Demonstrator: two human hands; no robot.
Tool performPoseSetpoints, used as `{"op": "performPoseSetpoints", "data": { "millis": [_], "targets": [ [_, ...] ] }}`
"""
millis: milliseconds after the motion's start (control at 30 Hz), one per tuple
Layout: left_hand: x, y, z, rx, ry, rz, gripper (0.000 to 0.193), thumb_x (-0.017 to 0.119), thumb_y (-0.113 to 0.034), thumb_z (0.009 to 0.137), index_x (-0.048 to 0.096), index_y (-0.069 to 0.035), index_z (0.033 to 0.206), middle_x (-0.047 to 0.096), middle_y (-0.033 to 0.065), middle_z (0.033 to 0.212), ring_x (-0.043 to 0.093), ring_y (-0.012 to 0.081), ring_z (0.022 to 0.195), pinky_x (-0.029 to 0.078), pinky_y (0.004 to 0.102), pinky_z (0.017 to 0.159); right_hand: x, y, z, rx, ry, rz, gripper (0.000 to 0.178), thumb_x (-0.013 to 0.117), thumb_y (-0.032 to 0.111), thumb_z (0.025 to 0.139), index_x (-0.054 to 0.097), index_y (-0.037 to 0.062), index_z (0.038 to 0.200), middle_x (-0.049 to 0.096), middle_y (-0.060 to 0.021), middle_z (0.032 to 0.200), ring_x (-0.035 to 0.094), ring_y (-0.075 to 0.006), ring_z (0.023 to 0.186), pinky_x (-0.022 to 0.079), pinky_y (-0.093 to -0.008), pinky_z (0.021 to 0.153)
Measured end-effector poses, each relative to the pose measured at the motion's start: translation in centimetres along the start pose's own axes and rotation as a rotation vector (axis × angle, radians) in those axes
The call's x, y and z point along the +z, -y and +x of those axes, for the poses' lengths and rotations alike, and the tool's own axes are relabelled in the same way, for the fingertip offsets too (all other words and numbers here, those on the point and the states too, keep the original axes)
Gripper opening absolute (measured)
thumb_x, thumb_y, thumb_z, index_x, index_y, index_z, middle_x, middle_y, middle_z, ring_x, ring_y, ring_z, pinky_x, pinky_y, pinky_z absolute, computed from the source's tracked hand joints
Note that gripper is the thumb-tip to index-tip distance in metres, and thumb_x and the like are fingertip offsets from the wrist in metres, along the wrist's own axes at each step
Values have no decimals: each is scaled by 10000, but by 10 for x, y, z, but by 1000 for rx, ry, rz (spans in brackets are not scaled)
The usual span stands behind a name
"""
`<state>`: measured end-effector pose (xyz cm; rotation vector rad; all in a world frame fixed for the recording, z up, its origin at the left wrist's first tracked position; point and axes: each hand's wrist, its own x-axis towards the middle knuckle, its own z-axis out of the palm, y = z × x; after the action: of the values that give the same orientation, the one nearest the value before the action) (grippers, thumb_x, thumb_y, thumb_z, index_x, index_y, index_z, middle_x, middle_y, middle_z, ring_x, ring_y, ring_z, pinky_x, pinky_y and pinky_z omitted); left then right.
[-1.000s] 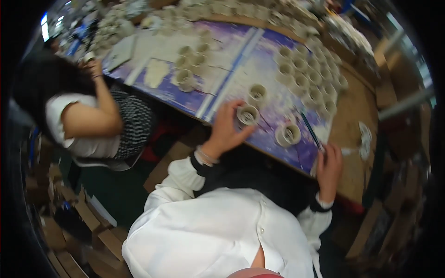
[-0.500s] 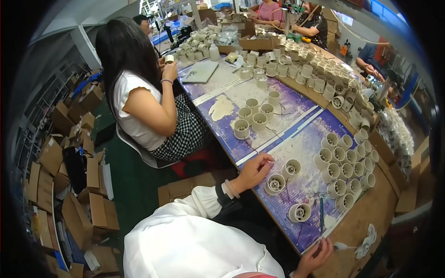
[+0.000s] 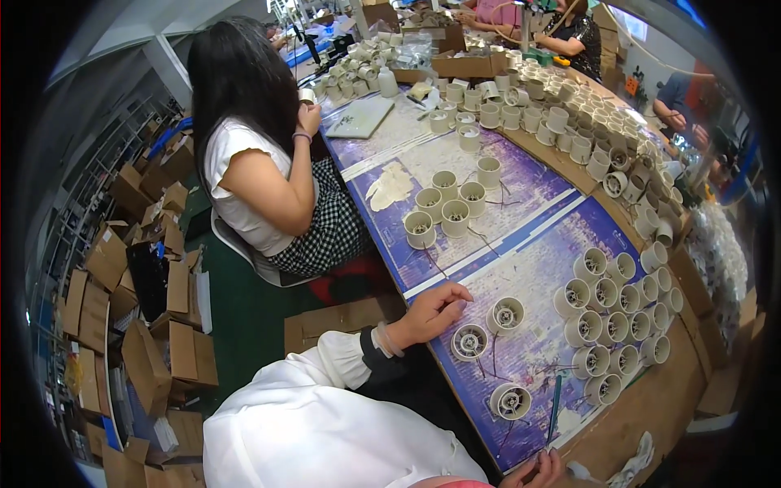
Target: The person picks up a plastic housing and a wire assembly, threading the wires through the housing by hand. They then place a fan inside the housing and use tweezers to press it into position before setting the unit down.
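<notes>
My left hand (image 3: 434,314) rests at the near table edge, its fingers loosely curled together with nothing visible in them. Close by stand two open white plastic cups, one beside the fingertips (image 3: 506,315) and one nearer (image 3: 469,342), each with a spoked insert and thin dark wires. Another such cup (image 3: 510,401) sits closer to my right hand (image 3: 537,470). That hand, partly cut off by the lower edge, has its fingers closed at the thin end of a dark green stick-like tool (image 3: 556,404). The tool's other end points toward a cluster of similar cups (image 3: 617,328).
A co-worker (image 3: 256,163) sits at the left, holding a small white cup. More wired cups (image 3: 455,215) stand mid-table; many plain ones crowd the cardboard-covered far side. A white board (image 3: 362,118) and bottle (image 3: 387,81) lie farther off. Cartons (image 3: 191,354) fill the left floor.
The whole view has shifted slightly, so the near cups and my right hand appear lower. Against the table, both hands, the cups and the green tool keep nearly the same places.
</notes>
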<state>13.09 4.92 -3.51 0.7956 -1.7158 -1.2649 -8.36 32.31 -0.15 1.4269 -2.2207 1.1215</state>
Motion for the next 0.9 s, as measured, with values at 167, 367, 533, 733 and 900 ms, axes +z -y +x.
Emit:
{"op": "performPoseSetpoints", "data": {
  "millis": [167, 367, 533, 733, 900],
  "targets": [
    [-4, 1, 0, 13, 28, 28, 164, 543, -101, 942, 533, -23, 1086, 528, -24, 731, 457, 40, 650, 393, 200, 612, -4, 10, 4, -75, -41, -58, 120, 632, 100, 864, 670, 43, 963, 652, -154, 1012, 625, -340, 903, 487, -420, 808],
    [-3, 4, 0, 74, 19, 33, 167, 568, -83, 926, 537, -53, 1087, 519, -24, 746, 478, 47, 686, 408, 210, 629, 2, 11, -15, -171, -241, -74, 156, 617, 130, 867, 662, 52, 994, 647, -146, 1060, 620, -342, 935, 483, -431, 824],
    [-10, -16, -7, 215, -177, -324, 169, 561, -66, 921, 539, -44, 1087, 527, -8, 809, 499, 50, 745, 425, 222, 666, -18, 29, -20, -331, -345, -118, 406, 644, 261, 853, 555, 0, 1151, 586, -232, 1150, 563, -423, 1032, 441, -502, 890],
    [-27, -102, -57, 542, 258, -283, 216, 615, -95, 873, 562, -26, 1070, 554, 27, 864, 525, 91, 757, 441, 224, 691, -40, 77, -30, -519, -379, -200, 750, 672, 439, 845, 407, -64, 1335, 500, -339, 1247, 486, -521, 1140, 379, -597, 961],
    [25, -126, -101, 1057, 396, -167, 274, 683, -203, 843, 608, -4, 1015, 641, 148, 890, 617, 289, 797, 486, 366, 712, -42, 164, -14, -756, -444, -129, 800, 654, 474, 847, 351, -33, 1387, 451, -306, 1331, 456, -483, 1221, 342, -633, 991]
  ]
}}
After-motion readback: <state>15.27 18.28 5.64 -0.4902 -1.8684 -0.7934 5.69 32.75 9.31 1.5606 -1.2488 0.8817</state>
